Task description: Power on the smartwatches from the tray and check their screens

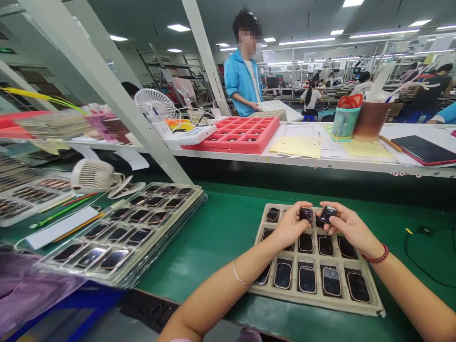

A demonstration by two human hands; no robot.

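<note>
Above the back part of a beige compartment tray (pixel 320 304), my left hand (pixel 294 222) holds a dark watch case (pixel 306 215) between thumb and fingers. Close to its right, my right hand (pixel 344 223) grips a second dark watch case (pixel 328 214) with a glossy face, tilted. The two cases are slightly apart. Below my hands, the tray's compartments hold several rectangular watch faces (pixel 307 279) with thin gold-coloured rims. My forearms cover part of the tray's left and right sides.
On the left stands a stack of clear trays (pixel 167 228) with dark watch faces. Behind it is a small white fan (pixel 94 175). A shelf (pixel 320 164) across the back carries a red tray (pixel 242 135), cups and a phone (pixel 425 148). Beyond, a person in blue (pixel 238 80) stands.
</note>
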